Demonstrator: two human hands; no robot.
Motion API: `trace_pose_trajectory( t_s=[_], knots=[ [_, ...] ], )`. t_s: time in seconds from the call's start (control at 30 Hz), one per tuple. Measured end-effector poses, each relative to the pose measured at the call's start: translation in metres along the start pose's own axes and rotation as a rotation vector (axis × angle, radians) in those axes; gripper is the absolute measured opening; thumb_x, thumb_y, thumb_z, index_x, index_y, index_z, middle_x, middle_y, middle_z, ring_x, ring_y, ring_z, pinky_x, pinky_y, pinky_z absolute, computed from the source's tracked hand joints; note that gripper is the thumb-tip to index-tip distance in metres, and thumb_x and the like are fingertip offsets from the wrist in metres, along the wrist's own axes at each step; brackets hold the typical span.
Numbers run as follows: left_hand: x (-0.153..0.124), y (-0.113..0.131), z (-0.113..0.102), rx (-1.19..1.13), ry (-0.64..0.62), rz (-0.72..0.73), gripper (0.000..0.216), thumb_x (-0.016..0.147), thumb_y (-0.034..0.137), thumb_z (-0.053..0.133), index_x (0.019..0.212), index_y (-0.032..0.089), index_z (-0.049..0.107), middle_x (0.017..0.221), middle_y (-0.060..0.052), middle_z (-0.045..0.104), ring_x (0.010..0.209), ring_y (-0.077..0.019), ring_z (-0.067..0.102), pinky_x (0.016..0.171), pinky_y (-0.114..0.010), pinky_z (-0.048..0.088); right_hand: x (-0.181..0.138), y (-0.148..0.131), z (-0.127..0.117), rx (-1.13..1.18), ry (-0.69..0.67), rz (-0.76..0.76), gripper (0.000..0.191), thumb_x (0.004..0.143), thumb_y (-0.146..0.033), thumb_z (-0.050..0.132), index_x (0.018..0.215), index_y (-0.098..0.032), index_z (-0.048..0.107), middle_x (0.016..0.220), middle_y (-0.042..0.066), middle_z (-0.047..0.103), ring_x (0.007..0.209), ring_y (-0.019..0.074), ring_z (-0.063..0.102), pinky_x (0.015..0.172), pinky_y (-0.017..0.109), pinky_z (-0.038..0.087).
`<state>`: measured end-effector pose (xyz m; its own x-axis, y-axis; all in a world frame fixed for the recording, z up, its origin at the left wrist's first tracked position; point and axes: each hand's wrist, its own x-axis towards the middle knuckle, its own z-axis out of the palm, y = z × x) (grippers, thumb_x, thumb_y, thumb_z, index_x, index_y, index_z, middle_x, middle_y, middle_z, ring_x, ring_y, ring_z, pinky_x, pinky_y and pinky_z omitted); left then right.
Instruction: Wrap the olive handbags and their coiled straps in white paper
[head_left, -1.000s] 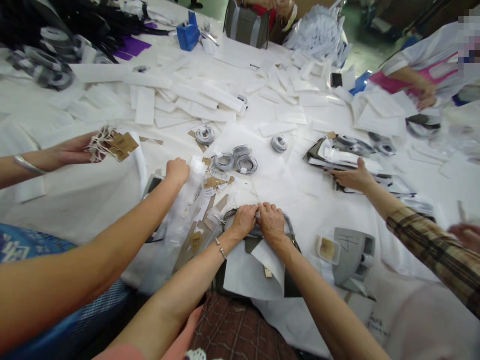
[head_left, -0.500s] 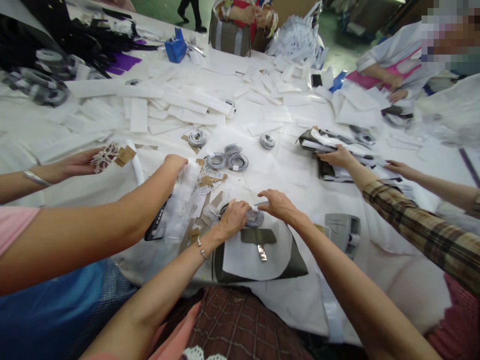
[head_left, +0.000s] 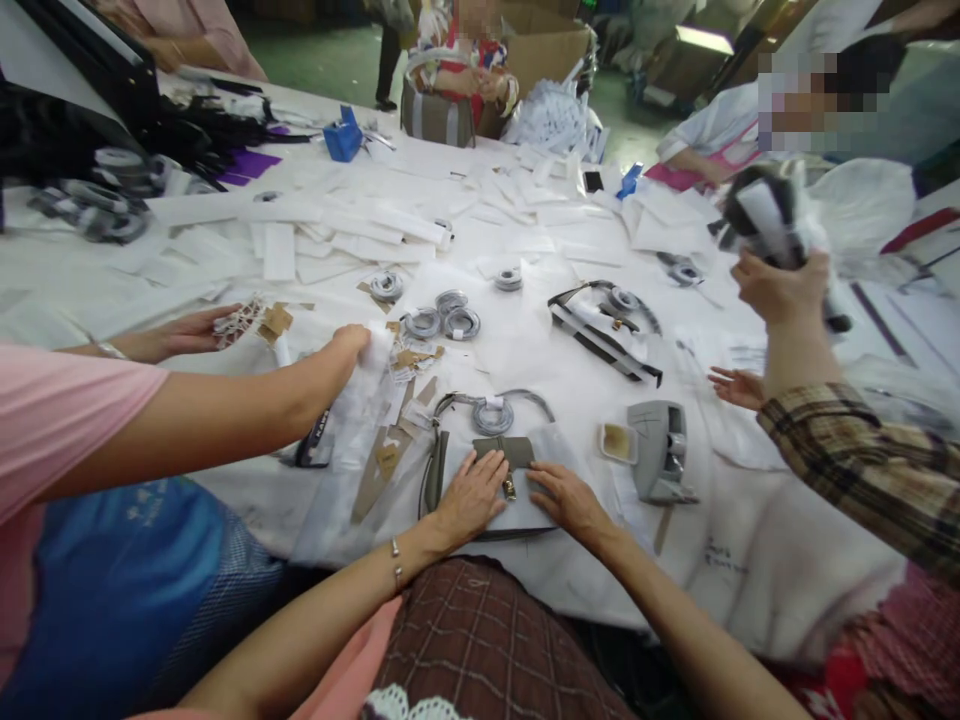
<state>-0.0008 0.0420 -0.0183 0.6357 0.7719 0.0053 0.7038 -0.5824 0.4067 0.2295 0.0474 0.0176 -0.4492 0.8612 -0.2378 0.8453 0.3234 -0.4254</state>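
An olive-grey handbag (head_left: 517, 452) lies flat on the table in front of me, with white sheet over much of its front and a shiny metal clasp (head_left: 510, 487) at its middle. My left hand (head_left: 474, 492) rests on the bag's flap, left of the clasp, fingers stretched out. On the clasp's right side, my right hand (head_left: 570, 500) lies on the bag with its fingers spread. A wrapped strap coil (head_left: 493, 415) sits just beyond the flap, inside the curve of the bag's handle (head_left: 536, 396).
A grey tape dispenser (head_left: 664, 452) and a small clear tray (head_left: 618, 441) stand to the right. Several wrapped coils (head_left: 450, 318) lie farther ahead. At left a co-worker's hand (head_left: 349, 345) touches clear plastic; at right another co-worker's hand (head_left: 780, 285) lifts a dark, blurred bundle.
My hands have come down from the coil onto the bag's flap and front. The co-worker at right has raised a dark bundle off the table, leaving a strapped piece behind.
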Motion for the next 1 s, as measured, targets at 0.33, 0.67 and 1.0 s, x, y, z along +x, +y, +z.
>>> trace_pose_trajectory(
  t_s=[0.33, 0.67, 1.0],
  knots=[
    [0.001, -0.010, 0.010, -0.113, 0.008, -0.028, 0.058, 0.089, 0.029, 0.060, 0.141, 0.016, 0.039, 0.148, -0.014, 0.044, 0.140, -0.0213, 0.036, 0.116, -0.046, 0.029, 0.017, -0.049, 0.005, -0.172, 0.010, 0.075, 0.023, 0.096, -0.033, 0.048, 0.101, -0.027, 0.069, 0.094, 0.004, 0.070, 0.094, 0.0195, 0.061, 0.084, 0.031, 0.043],
    [-0.021, 0.018, 0.001, 0.003, 0.062, -0.033, 0.055, 0.089, 0.035, 0.062, 0.137, 0.015, 0.045, 0.141, -0.014, 0.052, 0.136, -0.0229, 0.043, 0.116, -0.044, 0.029, 0.024, -0.031, 0.011, -0.249, -0.081, -0.198, 0.021, 0.095, -0.023, 0.047, 0.095, -0.021, 0.068, 0.090, 0.005, 0.068, 0.088, 0.0187, 0.059, 0.078, 0.030, 0.043],
    [-0.035, 0.062, 0.001, 0.248, -0.022, -0.160, 0.063, 0.091, 0.023, 0.056, 0.149, 0.025, 0.030, 0.146, -0.013, 0.046, 0.136, -0.0268, 0.041, 0.112, -0.053, 0.031, -0.028, 0.007, -0.001, -0.295, 0.007, -0.472, 0.075, 0.077, -0.030, 0.072, 0.142, -0.015, 0.038, 0.140, 0.019, 0.050, 0.131, 0.0368, 0.043, 0.107, 0.056, 0.035]
  ],
)
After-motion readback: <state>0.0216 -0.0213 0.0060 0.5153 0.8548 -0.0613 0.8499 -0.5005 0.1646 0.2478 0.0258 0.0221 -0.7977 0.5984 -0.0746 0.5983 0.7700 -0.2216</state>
